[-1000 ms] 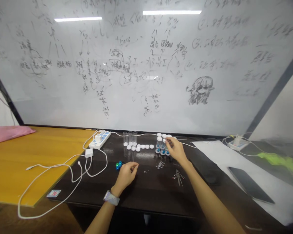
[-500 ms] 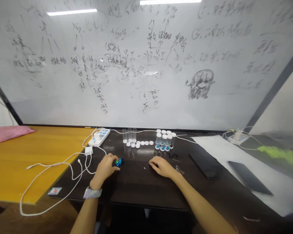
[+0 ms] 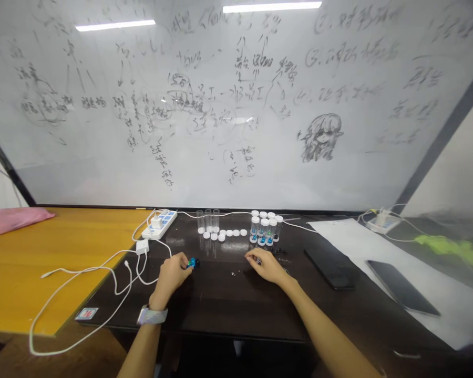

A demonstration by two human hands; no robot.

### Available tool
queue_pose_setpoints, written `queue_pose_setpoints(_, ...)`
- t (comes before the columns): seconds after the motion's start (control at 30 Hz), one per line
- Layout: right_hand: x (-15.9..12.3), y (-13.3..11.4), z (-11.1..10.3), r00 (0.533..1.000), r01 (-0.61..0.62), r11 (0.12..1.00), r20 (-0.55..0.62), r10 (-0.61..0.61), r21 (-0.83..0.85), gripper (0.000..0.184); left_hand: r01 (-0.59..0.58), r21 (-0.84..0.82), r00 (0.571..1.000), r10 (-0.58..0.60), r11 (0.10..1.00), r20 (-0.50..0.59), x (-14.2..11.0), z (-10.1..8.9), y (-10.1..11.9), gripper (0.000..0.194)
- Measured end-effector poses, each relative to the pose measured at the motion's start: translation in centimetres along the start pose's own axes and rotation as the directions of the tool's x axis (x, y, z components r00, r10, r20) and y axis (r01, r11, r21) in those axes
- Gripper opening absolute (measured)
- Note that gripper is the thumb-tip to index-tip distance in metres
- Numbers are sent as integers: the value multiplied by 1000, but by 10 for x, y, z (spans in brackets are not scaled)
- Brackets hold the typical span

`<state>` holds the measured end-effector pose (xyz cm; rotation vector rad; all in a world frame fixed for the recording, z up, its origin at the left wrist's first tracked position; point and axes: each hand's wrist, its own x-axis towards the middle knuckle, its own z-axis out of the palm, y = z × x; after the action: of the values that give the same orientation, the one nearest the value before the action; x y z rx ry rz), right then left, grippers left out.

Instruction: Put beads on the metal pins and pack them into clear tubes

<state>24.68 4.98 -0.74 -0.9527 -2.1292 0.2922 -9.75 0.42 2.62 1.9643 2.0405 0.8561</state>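
Observation:
My left hand [image 3: 171,275] rests on the dark table [image 3: 220,302], its fingertips against a small cluster of blue beads [image 3: 191,263]. Whether it grips them I cannot tell. My right hand [image 3: 266,266] lies farther right, its fingers curled over thin metal pins [image 3: 257,260] that it partly hides. Behind it stand several capped clear vials [image 3: 265,229] with blue contents. Small black parts [image 3: 279,251] lie just beyond my right fingers. To the left stand several empty clear vials [image 3: 207,220], with a row of white caps [image 3: 228,233] in front.
A white power strip [image 3: 160,224] and charger [image 3: 142,247] with loose white cables lie left of my hands. A black phone [image 3: 329,268] sits to the right, then a tablet [image 3: 402,287] on white paper [image 3: 350,236]. A written-on whiteboard [image 3: 236,105] stands behind.
My right hand has come back from the capped vials toward the pins. My left hand has moved left onto the blue beads, and has barely moved in the last half second.

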Motion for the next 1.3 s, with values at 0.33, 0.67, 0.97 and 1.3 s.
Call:
queue_pose_setpoints(0.33, -13, 19, -85, 933, -309, 947, 168, 319, -83, 19, 97, -824, 994, -8, 558, 112, 0, 18, 32, 41)
queue_pose_setpoints(0.67, -49, 36, -103, 678, -555, 757, 339, 652, -346, 10, 175, -847, 925, 211, 502, 316, -13, 31, 48, 38)
queue_pose_setpoints(0.97, -44, 36, -87, 754, -551, 770, 204, 624, -321, 18, 210, -846, 919, 197, 491, 343, -18, 37, 54, 39)
queue_pose_setpoints(1.3, -9, 11, -65, 949, -263, 948, -130, 287, 177, 32, 164, -885, 950, 172, 435, 260, -16, 59, 54, 38)
